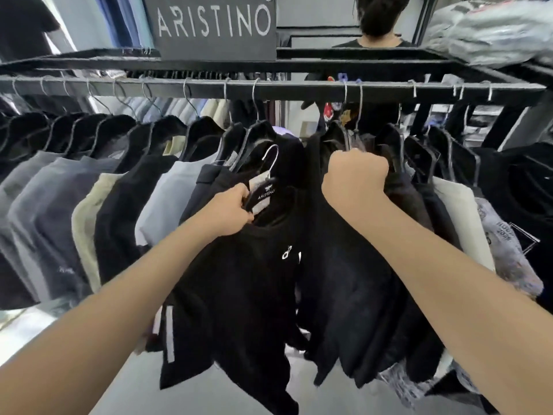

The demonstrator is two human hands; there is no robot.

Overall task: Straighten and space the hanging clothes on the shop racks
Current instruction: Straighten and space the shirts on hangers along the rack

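Two bare hands work at the rail [299,88] in the head view. The left hand [230,211] curls round a black hanger [263,194] printed ARISTINO, which carries a black T-shirt [245,295]. Its metal hook [271,158] sits free below the rail, in front of the hung row. The right hand [354,175] is fisted on a bunch of dark garments [359,280] just to the right, hanging from the rail. Grey, beige and black shirts [89,205] hang along the left. A sign [214,25] stands above the rack.
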